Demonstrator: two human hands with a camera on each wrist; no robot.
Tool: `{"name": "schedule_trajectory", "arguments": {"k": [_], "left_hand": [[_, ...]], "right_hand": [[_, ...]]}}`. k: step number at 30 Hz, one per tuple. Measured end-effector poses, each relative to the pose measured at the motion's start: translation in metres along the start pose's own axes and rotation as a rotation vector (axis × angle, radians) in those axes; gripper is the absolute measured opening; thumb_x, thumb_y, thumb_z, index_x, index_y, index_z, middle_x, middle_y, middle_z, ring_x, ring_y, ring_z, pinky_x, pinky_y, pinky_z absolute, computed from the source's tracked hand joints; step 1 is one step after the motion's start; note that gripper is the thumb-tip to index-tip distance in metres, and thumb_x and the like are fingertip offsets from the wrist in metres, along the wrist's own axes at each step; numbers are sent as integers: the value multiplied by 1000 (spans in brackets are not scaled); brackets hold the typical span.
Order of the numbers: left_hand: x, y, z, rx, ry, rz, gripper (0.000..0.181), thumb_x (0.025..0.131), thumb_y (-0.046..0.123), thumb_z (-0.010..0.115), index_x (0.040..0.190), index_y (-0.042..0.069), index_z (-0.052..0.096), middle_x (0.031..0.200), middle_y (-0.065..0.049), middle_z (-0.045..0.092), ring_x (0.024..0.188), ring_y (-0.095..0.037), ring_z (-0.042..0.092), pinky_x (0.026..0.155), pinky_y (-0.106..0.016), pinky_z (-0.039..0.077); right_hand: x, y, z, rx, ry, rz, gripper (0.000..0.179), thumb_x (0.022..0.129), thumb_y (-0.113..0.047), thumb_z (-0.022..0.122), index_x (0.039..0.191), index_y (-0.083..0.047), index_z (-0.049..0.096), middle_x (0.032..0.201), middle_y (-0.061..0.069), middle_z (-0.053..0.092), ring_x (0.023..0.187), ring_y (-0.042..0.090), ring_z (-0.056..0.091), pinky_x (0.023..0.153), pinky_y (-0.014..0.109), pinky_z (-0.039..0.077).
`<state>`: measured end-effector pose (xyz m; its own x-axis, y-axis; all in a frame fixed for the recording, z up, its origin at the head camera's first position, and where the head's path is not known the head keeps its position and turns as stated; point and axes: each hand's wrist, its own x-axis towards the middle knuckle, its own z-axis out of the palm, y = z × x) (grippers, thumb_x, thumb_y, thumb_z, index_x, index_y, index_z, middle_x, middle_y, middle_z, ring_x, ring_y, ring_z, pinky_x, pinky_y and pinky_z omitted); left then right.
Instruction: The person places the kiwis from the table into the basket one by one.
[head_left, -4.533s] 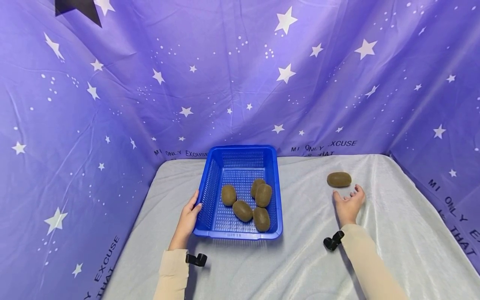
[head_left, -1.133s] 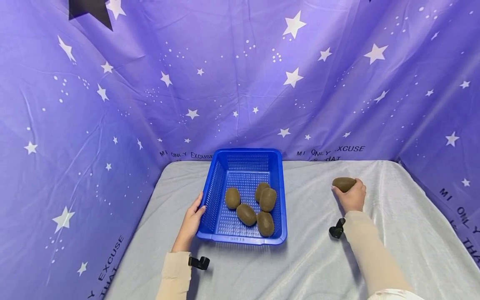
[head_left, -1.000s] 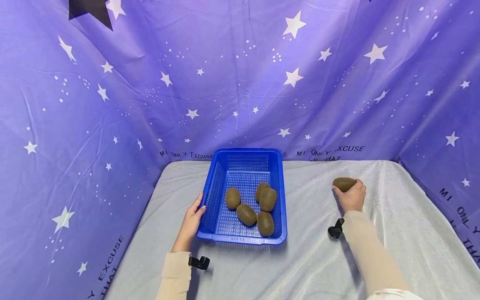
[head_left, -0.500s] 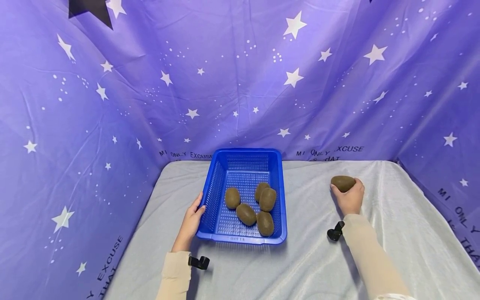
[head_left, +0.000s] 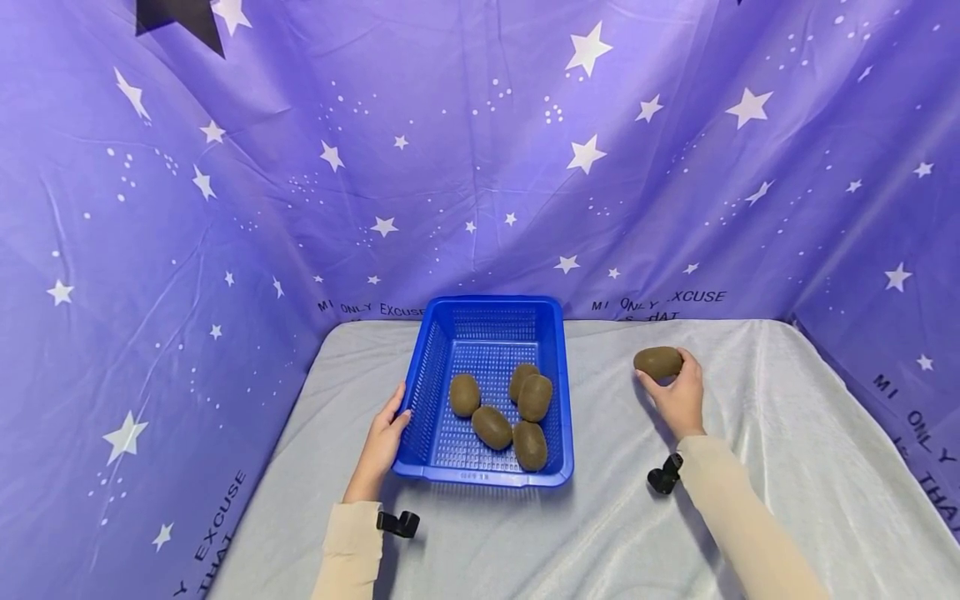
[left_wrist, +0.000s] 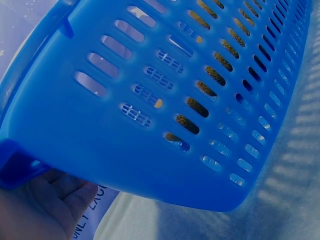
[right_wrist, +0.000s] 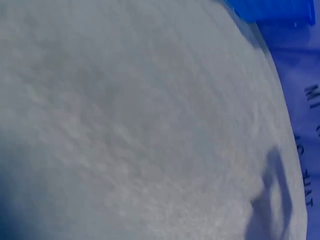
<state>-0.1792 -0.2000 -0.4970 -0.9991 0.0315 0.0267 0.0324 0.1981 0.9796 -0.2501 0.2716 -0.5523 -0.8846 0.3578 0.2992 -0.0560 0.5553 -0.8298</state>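
My right hand (head_left: 681, 402) pinches a brown, fuzzy kiwi (head_left: 657, 362) between thumb and fingers, to the right of the blue plastic basket (head_left: 564, 392). A shadow beneath suggests the fruit is just over the cloth. At the basket's left side, my left hand (head_left: 381, 440) grips the rim. From the left wrist, the slotted basket wall (left_wrist: 90, 145) fills much of the view, with my left hand (left_wrist: 50, 207) curled under the rim. Several kiwis lie inside, such as one kiwi (head_left: 492, 427) near the middle. In the right wrist view neither hand nor kiwi shows, only a hand's shadow.
A pale grey cloth (head_left: 607, 517) covers the table. Purple star-patterned curtains (head_left: 465, 150) stand behind and on both sides. The basket's far end is close to the back curtain. Each sleeve carries a black wrist camera, like the right one (head_left: 664, 475).
Earlier the kiwi lay on the cloth with my right hand open below it. My right hand has since taken hold of it and moved left with it. My left hand stays on the basket.
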Motion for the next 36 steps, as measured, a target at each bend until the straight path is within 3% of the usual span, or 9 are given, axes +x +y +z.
{"name": "schedule_trajectory", "arguments": {"k": [8,11,14,23,29,31,36], "left_hand": [[1,2,1,18,-9,12,53,96,-2,39,146,-7,21,153,-24,17,142,-37,12,115,-50,9],[5,-12,0,26,5,21,53,97,1,40,147,-3,22,153,-20,19,142,-35,12,116,-49,9],[5,-13,0,38,12,12,54,97,3,41,148,-1,23,154,-19,19,143,-34,13,116,-49,10],[-2,6,0,5,-5,-2,53,95,-4,40,145,-8,22,152,-25,18,141,-40,12,114,-53,9],[2,-8,-1,23,4,2,54,97,0,40,147,-2,22,153,-20,18,142,-35,12,115,-49,10],[2,-11,0,26,6,6,54,97,1,40,148,-1,22,154,-19,18,143,-34,12,116,-49,9],[1,-8,1,23,6,6,54,97,0,40,148,-2,21,154,-20,18,143,-34,13,116,-48,10]], "right_hand": [[-13,-19,-1,54,-76,-82,81,74,-12,79,139,6,33,134,32,37,117,44,43,97,57,38],[-19,-25,-3,75,-106,-109,81,75,-11,78,139,7,32,134,32,38,118,44,42,98,58,37],[-23,-32,-4,95,-116,-131,81,75,-10,79,139,7,33,134,31,38,120,42,42,99,57,38],[-41,-53,-11,99,-161,-172,82,75,-11,79,141,4,33,135,28,39,120,41,44,99,54,39],[-50,-67,-14,81,-166,-231,82,74,-13,80,141,1,35,134,25,42,120,36,45,97,51,40],[-52,-71,-15,85,-163,-249,83,73,-13,80,141,1,35,133,24,43,119,35,45,98,45,40],[-56,-85,-17,109,-156,-294,83,71,-10,81,139,3,37,131,24,44,118,33,45,96,9,34]]}}
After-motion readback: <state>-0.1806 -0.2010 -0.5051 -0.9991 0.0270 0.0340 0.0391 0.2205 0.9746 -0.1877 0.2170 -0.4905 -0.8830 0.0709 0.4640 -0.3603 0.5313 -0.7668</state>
